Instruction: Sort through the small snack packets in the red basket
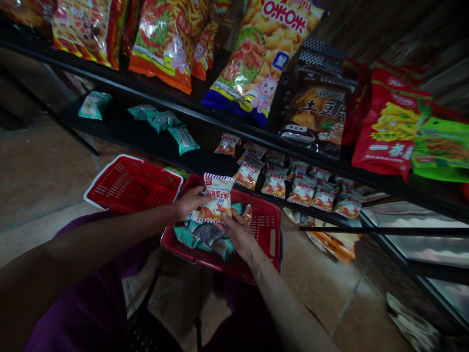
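Between both hands I hold a small white and orange snack packet (217, 195) with striped ends, tilted upright over a red basket (262, 217). My left hand (190, 203) pinches its left edge near the top. At its lower right corner, my right hand (238, 232) is closed with the thumb on the front. Below, inside the basket, lie several teal snack packets (186, 237). Another striped packet (248, 214) is partly hidden behind my right hand. More white and orange packets (274, 181) stand in rows on the lower shelf just beyond the basket.
A second red basket (135, 183) with a white rim stands to the left. Several teal packets (157, 117) lie on the lower black shelf (120, 129). Large chip bags (252, 63) line the upper shelf, whose edge overhangs the lower one. Orange packages (333, 247) lie low at the right.
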Demonstrator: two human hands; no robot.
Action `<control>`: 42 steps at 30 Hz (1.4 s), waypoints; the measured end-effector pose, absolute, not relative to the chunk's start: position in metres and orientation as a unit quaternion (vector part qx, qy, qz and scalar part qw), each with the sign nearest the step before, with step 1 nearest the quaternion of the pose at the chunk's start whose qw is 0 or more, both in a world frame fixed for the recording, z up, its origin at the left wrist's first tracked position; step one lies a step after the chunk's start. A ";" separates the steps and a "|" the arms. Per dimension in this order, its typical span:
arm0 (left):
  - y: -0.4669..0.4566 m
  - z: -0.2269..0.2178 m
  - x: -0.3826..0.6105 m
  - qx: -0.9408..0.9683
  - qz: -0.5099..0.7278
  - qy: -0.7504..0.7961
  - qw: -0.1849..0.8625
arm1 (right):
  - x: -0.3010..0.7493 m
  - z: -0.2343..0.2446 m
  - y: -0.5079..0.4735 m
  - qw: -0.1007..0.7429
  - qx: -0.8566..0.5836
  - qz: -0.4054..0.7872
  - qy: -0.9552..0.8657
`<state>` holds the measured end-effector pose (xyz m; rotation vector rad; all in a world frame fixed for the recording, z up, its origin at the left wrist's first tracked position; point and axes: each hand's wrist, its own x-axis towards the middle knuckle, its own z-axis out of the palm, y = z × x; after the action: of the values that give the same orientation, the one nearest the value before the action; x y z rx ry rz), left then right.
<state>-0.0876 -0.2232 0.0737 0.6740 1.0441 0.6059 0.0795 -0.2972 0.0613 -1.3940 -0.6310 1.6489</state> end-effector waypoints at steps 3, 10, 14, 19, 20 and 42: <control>-0.223 0.069 -0.088 0.330 0.288 0.474 0.764 | 0.079 0.060 -0.297 0.439 -0.569 0.653 -0.238; -0.227 0.053 -0.089 0.358 0.302 0.466 0.751 | 0.074 0.059 -0.298 0.442 -0.578 0.639 -0.249; -0.231 0.050 -0.090 0.343 0.311 0.480 0.745 | 0.071 0.056 -0.299 0.440 -0.587 0.629 -0.258; -0.232 0.047 -0.091 0.332 0.305 0.504 0.737 | 0.071 0.048 -0.300 0.415 -0.593 0.624 -0.295; -0.232 0.046 -0.091 0.334 0.306 0.506 0.734 | 0.071 0.046 -0.300 0.411 -0.591 0.620 -0.311; -0.131 0.041 -0.043 0.396 0.424 0.556 0.595 | 0.081 0.012 -0.172 0.445 -0.631 0.380 -0.509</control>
<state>-0.0431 -0.1314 0.0412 0.9193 1.2908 0.9851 0.0812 -0.1720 0.0125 -1.5645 -1.2599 0.9411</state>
